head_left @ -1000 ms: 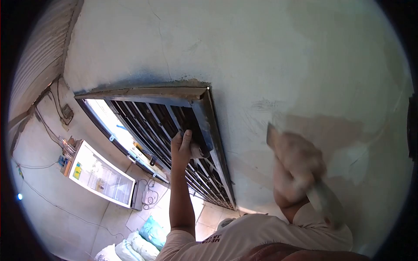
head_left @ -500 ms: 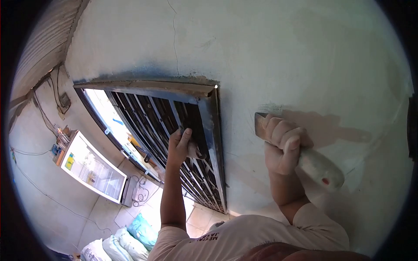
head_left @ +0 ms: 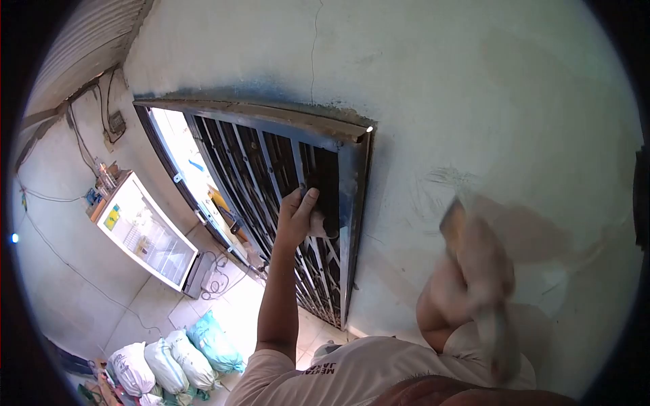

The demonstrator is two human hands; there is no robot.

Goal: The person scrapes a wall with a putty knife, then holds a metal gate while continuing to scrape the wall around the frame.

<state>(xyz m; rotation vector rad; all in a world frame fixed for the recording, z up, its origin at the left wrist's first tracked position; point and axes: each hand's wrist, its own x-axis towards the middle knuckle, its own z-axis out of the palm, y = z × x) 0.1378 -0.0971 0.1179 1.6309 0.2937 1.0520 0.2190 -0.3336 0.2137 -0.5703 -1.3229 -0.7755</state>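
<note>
Landmark: barred metal gate point(head_left: 349, 196), dark bars within a worn blue-grey frame.

Left hand point(head_left: 296, 213): at the gate, near the upper corner closest to the bare wall point(head_left: 420, 88). Arm outstretched, thumb lying along the bars, fingers closed on the gate. Pale piece just beside the hand; cannot tell what it is.

Right hand point(head_left: 482, 260): right of the gate, in front of the wall, motion-blurred. Fingers closed round the scraper point(head_left: 452, 218). Flat blade tilted up toward the gate side, pale handle running down past the wrist. Cannot tell whether the blade touches the wall.

Wall right of the gate: dark scratch marks point(head_left: 450, 177) just above the blade; hand shadow to the right. Thin crack point(head_left: 314, 54) above the gate; bluish staining along the top of its frame.

Left of the gate: white-framed glass cabinet point(head_left: 147, 237), small bottles point(head_left: 105, 177) on top, cables point(head_left: 217, 277) beside its base. Below and left of the gate: row of filled white sacks point(head_left: 166, 365), with a teal bag point(head_left: 213, 342) at the end nearest the gate, on the floor.
</note>
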